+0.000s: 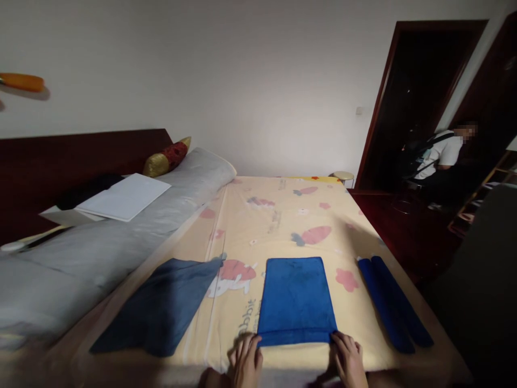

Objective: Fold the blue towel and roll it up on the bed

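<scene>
A blue cloth (297,293) lies flat on the bed in front of me, with a narrow folded band along its near edge. My left hand (247,357) grips that edge at its left corner, fingers bent and close together. At the right corner, my right hand (348,353) holds the same edge in a like way; both thumbs are mostly hidden. Two dark blue rolls (393,302), seemingly rolled cloth, lie side by side to the right. Over on the left a darker blue-grey cloth (161,307) is spread unevenly, in shadow.
The bed (278,231) has a yellow sheet printed with carrots and rabbits. A long grey bolster or folded quilt (133,242) runs along the headboard, bearing a white flat board (125,196). A red-and-gold cushion (167,157) lies behind. A person (442,151) sits near the door.
</scene>
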The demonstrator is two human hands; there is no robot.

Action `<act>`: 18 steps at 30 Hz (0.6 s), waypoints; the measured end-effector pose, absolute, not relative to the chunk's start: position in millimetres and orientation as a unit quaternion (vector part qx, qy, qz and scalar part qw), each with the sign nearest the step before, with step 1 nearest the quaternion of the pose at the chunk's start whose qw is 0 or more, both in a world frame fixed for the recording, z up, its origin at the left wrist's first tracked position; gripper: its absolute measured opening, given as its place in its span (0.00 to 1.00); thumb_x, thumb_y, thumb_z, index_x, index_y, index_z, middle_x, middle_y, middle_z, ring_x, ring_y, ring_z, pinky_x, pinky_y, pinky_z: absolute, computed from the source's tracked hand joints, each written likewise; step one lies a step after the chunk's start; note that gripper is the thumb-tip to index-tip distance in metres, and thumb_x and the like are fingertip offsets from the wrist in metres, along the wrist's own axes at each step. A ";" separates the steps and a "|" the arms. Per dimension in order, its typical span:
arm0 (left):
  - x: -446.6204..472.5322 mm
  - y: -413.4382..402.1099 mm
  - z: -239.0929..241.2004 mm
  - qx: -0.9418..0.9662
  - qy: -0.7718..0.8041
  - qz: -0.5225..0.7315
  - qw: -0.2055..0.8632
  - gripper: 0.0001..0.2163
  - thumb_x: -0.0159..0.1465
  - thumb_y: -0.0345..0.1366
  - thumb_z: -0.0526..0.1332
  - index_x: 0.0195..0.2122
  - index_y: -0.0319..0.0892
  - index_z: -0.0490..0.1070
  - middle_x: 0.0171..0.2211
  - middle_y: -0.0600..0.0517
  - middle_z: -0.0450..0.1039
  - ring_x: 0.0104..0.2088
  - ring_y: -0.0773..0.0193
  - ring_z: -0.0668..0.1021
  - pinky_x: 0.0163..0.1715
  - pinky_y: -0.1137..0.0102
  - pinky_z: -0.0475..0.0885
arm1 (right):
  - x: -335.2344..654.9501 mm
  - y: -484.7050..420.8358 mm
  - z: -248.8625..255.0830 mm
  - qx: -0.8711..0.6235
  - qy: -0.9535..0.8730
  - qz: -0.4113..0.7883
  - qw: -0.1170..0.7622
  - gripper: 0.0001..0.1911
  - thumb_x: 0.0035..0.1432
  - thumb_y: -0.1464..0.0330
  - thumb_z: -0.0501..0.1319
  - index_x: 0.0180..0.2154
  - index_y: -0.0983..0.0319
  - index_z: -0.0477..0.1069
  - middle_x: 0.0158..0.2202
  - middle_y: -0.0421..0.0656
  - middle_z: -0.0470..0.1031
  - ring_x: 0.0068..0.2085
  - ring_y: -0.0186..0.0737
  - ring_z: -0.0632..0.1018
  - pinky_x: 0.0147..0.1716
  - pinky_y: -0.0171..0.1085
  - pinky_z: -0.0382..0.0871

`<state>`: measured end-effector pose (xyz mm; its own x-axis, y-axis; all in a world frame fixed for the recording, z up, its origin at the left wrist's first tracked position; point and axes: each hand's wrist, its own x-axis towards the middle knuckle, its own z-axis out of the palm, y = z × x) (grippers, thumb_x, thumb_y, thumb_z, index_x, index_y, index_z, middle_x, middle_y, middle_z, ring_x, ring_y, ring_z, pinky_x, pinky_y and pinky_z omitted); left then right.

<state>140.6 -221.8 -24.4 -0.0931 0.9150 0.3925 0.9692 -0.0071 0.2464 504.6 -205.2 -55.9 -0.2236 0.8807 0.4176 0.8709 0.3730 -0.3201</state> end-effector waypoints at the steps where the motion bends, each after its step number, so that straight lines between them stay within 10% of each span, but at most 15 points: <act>1: 140.4 -222.7 -24.1 -0.671 -0.702 -0.231 0.060 0.16 0.59 0.30 0.53 0.44 0.51 0.74 0.47 0.55 0.77 0.51 0.61 0.74 0.50 0.63 0.63 | 504.1 -204.7 -57.5 -0.565 -0.779 0.015 0.270 0.19 0.60 0.63 0.56 0.54 0.53 0.67 0.51 0.42 0.73 0.49 0.42 0.74 0.44 0.40 0.65; 18: 140.7 -206.8 47.9 -0.677 -0.699 -0.198 -0.119 0.12 0.50 0.25 0.54 0.28 0.48 0.72 0.32 0.57 0.76 0.43 0.60 0.74 0.49 0.60 0.59 | 511.7 -182.8 -11.4 -0.598 -0.753 0.165 0.220 0.12 0.59 0.58 0.55 0.38 0.53 0.74 0.46 0.43 0.73 0.49 0.47 0.70 0.50 0.46 0.59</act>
<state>140.7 -206.8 47.9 -0.0563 0.9932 0.1022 0.8992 0.0060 0.4375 511.7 -182.8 -11.4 -0.1889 0.9729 0.1336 0.8277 0.2309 -0.5114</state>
